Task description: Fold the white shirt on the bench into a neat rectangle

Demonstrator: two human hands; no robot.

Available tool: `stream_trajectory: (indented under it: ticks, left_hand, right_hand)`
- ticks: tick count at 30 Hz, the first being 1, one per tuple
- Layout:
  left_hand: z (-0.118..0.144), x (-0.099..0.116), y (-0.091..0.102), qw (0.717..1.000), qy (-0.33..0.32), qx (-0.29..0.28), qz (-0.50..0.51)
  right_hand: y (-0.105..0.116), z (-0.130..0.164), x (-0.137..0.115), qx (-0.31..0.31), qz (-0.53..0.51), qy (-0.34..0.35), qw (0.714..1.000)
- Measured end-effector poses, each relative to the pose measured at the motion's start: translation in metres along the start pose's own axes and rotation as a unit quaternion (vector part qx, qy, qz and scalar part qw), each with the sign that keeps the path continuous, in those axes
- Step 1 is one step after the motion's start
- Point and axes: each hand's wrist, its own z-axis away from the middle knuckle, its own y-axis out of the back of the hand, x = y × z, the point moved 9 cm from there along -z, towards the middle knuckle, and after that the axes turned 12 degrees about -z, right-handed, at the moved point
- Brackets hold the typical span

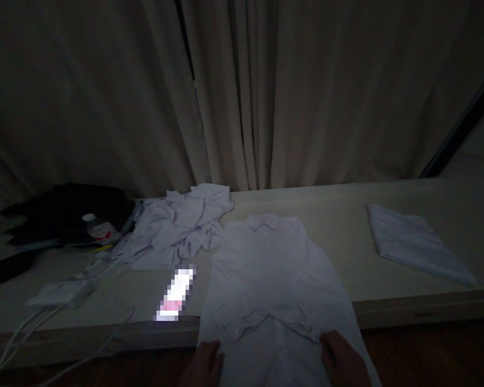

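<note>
Lower centre of frame: white button-up cotton shirt (272,279) lies flat, hem overhanging the pale counter (407,252) edge. I see left hand (204,365) and right hand (342,360) resting on its hem, fingers loosely curled, pinching nothing visibly. Risk: the overhanging fabric slides off or creases.

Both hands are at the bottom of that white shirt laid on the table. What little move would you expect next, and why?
Probably lifting the hem and folding it up toward the collar. The white shirt lies flat, collar away, its lower part hanging over the table edge, with the left hand and right hand on the hem. A folded shirt lies to the right, a crumpled pile to the left.
</note>
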Motion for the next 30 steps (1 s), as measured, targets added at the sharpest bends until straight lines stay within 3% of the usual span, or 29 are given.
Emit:
stream_trajectory:
  ticks: [3, 8, 14, 17, 20, 23, 27, 30]
  left_hand:
    - [-0.003, 0.004, 0.001, 1.0, -0.011, -0.017, -0.024]
    - [-0.002, 0.009, 0.006, 1.0, -0.008, 0.011, 0.004]
    - [-0.002, 0.028, 0.008, 0.994, -0.044, 0.014, -0.095]
    - [-0.003, 0.03, 0.012, 0.996, -0.023, 0.009, -0.085]
    - [-0.002, 0.013, 0.021, 0.999, 0.032, 0.021, 0.001]
    - [0.003, -0.022, 0.028, 0.993, 0.078, 0.028, 0.089]
    - [0.013, -0.069, 0.035, 0.985, 0.14, 0.039, 0.092]
    - [0.01, -0.057, 0.039, 0.989, 0.108, 0.06, 0.083]
  right_hand:
    - [0.003, 0.001, -0.002, 0.004, 0.007, 0.004, 1.0]
    - [0.007, 0.005, -0.001, -0.001, -0.006, -0.014, 1.0]
    - [0.013, 0.001, -0.005, -0.011, -0.003, -0.034, 0.999]
    - [0.01, 0.0, -0.003, -0.023, -0.003, -0.043, 0.999]
    - [0.006, 0.002, 0.004, -0.034, -0.004, -0.056, 0.998]
    - [0.004, 0.004, 0.008, -0.037, 0.001, -0.066, 0.997]
    - [0.006, 0.003, 0.004, -0.031, 0.0, -0.059, 0.998]
    - [0.008, 0.001, 0.002, -0.025, 0.004, -0.059, 0.998]
